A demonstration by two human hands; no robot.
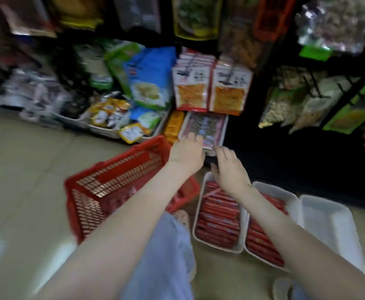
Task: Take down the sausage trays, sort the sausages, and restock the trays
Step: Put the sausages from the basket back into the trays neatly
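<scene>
A white tray of pink and dark sausage packs sits on the lowest shelf under hanging orange snack packs. My left hand reaches to its front left corner, fingers over the rim; the grip is blurred. My right hand hovers at the tray's front edge with fingers straight. On the floor below stand two white trays full of red sausages, side by side. An empty white tray lies to their right.
A red plastic basket lies tipped on the floor at the left. White trays of mixed snack packs line the low shelf. Orange packs stand beside the shelf tray. Bags hang at right. My knee is below.
</scene>
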